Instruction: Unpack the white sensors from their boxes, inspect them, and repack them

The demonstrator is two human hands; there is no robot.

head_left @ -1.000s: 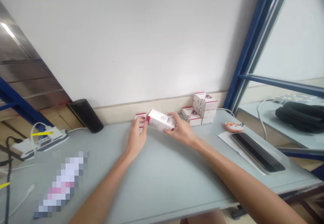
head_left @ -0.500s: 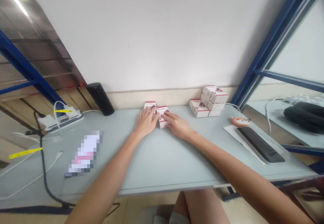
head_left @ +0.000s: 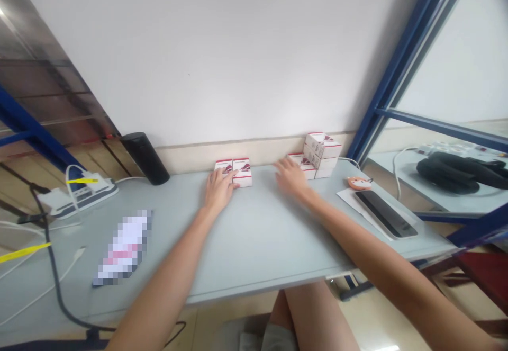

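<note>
Left hand (head_left: 217, 191): open, fingertips on the boxes, no tight hold
Right hand (head_left: 291, 176): open wide, empty, a bit blurry
Near left hand: two white-and-red boxes (head_left: 242, 173), side by side, touching
Near right hand: box pile (head_left: 322, 152), four boxes, just past the fingers
Under all: gray table (head_left: 254, 245)

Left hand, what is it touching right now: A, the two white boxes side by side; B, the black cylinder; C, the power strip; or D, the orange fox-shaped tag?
A. The left hand lies with its fingers against the pair of white red-edged boxes.
</note>
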